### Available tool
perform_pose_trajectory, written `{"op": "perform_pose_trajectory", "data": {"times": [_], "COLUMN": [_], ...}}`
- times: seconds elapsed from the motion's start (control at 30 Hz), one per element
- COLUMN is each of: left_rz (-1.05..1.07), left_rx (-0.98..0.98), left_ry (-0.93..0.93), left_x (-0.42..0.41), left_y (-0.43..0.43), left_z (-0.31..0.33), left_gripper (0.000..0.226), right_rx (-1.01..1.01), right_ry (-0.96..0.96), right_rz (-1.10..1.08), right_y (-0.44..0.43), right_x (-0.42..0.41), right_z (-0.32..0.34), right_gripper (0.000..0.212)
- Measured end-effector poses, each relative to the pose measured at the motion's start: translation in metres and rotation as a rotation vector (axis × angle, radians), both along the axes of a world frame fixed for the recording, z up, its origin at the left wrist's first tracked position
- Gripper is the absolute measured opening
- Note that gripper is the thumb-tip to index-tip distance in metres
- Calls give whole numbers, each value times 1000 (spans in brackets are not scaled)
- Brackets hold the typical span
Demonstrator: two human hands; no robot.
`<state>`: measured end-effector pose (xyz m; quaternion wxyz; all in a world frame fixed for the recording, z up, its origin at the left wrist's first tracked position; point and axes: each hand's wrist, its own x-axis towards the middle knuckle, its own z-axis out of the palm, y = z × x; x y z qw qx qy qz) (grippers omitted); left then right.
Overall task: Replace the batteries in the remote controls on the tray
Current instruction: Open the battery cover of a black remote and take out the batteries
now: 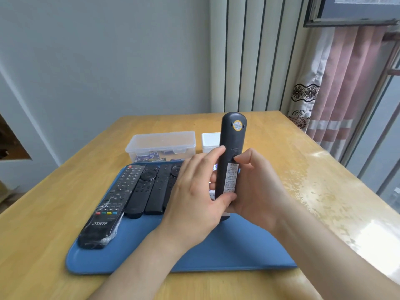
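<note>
Pale wood table carries a blue tray, with other remotes lying along its left edge. Above the tray's middle, a dark remote is held upright, its back toward the camera. It looks light, rigid and smooth, and is best held by its long sides. The left hand wraps its lower body with curled fingers. The right hand clasps the opposite side, thumb pressing the battery cover notch.
</note>
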<state>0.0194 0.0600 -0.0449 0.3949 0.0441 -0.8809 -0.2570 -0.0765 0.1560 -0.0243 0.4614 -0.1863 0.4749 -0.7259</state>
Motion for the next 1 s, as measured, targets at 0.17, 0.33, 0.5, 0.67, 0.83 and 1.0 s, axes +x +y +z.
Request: {"op": "perform_pose_trajectory", "data": {"times": [0.17,0.33,0.5,0.67,0.83,1.0], "left_rz": [34,68,96,90,64,58], "left_rx": [-83,-153,-221,-184,-176,-219], "left_ry": [7,26,16,8,1,-12], "left_x": [-2,-3,-2,-2,-1,1], "left_y": [-4,-5,-3,-3,-3,1], "left_z": [-2,-2,-2,0,0,2], "left_gripper": [85,78,68,66,70,71], "right_rx": [-14,-22,1,12,12,-70], "right_ry": [15,25,42,99,114,70], "right_rz": [1,11,-3,-34,-70,-26], "right_y": [-1,-2,-4,-3,-5,-2], "right_x": [-2,-5,-5,-4,0,3], "right_z": [-2,-6,-8,-9,-9,-3], "right_gripper": [33,41,46,38,31,31]}}
